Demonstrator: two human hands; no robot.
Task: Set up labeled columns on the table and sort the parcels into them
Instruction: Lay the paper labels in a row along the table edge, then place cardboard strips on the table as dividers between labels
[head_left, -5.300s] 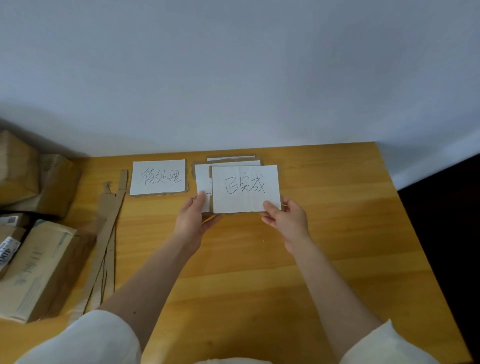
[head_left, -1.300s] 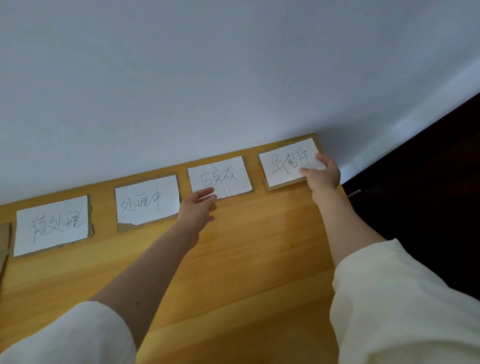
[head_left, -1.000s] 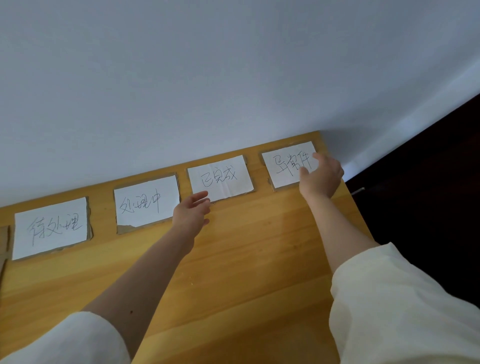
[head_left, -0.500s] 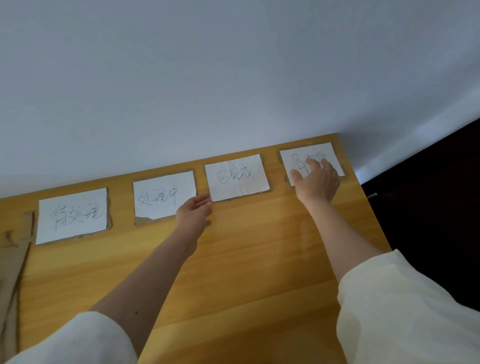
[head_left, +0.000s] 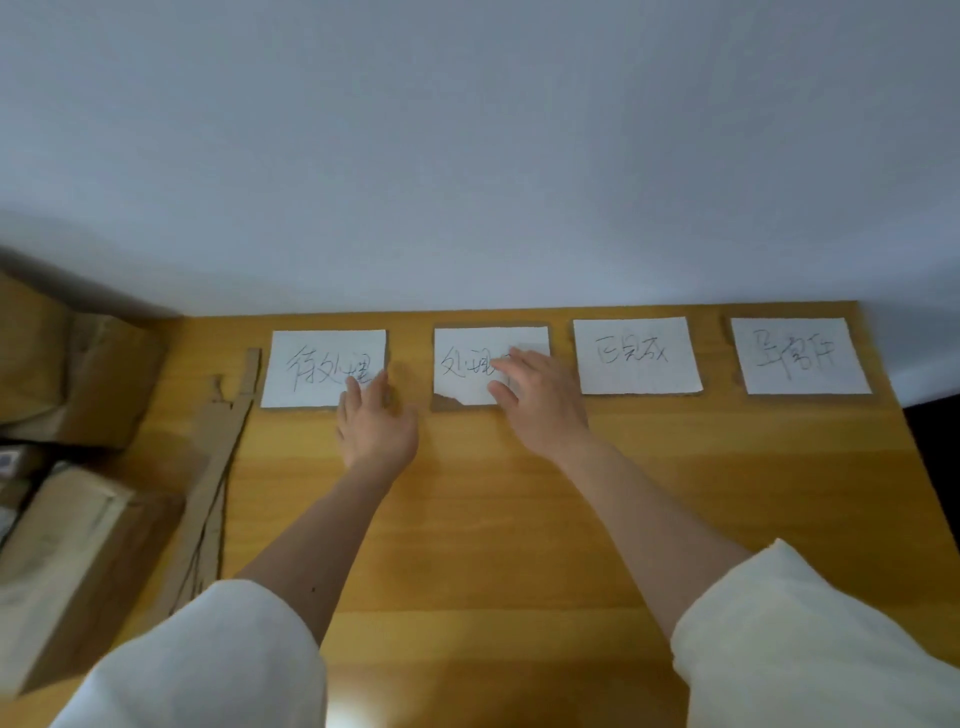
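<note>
Head view: both hands flat on the first two label cards, four cards in a row

Head view finding one: the right hand (head_left: 540, 405) lies on the second label card (head_left: 467, 364), fingers extended and slightly spread, covering the right part of its writing. It presses or rests on the card; nothing is gripped. The thumb lies on the card's lower right area.

Finding two: the left hand (head_left: 376, 426) lies palm down with straight fingers. Its fingertips (head_left: 353, 387) touch the lower right corner of the first label card (head_left: 317, 369); the rest of the hand rests on the table (head_left: 519, 519) in the gap between the first and second cards. Nothing is held.

Finding three: four white handwritten cards on cardboard backing lie flat in one row along the table's far edge, close to the wall (head_left: 467, 156). The third label card (head_left: 636, 356) and the fourth label card (head_left: 800, 356) lie apart from both hands, the fourth near the table's right corner.

Finding four: cardboard strips (head_left: 218, 467) lie lengthwise on the table just left of the first card. Brown cardboard parcels (head_left: 67, 545) are stacked at the left edge of the view, none of them below any card. Cream sleeves (head_left: 779, 649) cover both upper arms
</note>
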